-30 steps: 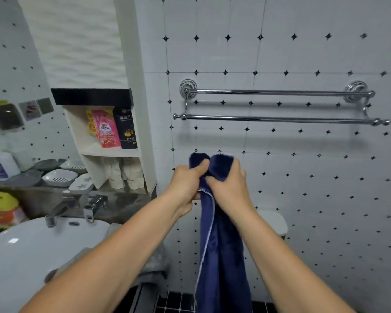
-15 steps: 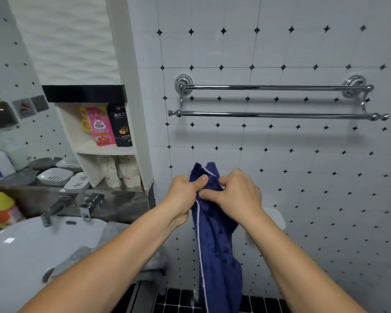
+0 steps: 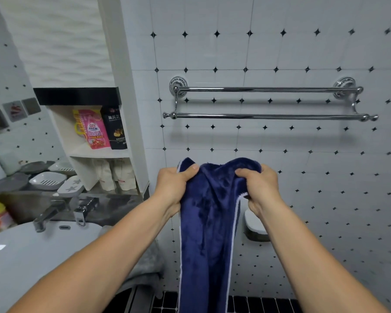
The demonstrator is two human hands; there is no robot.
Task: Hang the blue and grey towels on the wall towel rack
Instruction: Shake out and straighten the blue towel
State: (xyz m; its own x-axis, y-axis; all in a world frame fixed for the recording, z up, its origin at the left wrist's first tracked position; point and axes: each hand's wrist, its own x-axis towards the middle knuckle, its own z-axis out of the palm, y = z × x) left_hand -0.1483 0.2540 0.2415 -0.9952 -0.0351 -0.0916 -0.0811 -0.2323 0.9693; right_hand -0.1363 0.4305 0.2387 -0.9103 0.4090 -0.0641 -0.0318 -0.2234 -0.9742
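A: Below the wall towel rack [image 3: 269, 102], both hands hold the blue towel [image 3: 209, 222] up in front of the tiled wall [image 3: 325, 199].

B: Finger state?

A: Left hand [image 3: 174, 188] clenched on the towel's top edge at its left end, thumb pressed flat over the fabric. Right hand [image 3: 261, 188] clenched on the top edge at its right end, fingers curled into the pile. Hands apart, with a short span of towel bunched between them.

B: Towel position?

A: Top edge well under the lower bar, not touching it. The rest hangs straight down between the forearms, past the bottom edge of the view. White piping shows along both side hems.

B: Rack?

A: Two chrome bars, upper one near the wall, lower one set forward. Both bare.

B: Grey towel?

A: Grey cloth [image 3: 145, 265] lies at the right edge of the white sink [image 3: 32, 263], partly hidden behind the left forearm. Cannot tell its full extent.

B: Other items?

A: Faucet [image 3: 45, 216] at the back of the sink. Soap dishes [image 3: 48, 180] on the ledge behind it. Pink pouch [image 3: 93, 128] and black pouch [image 3: 114, 127] upright on the upper shelf of the white shelf unit [image 3: 84, 152].
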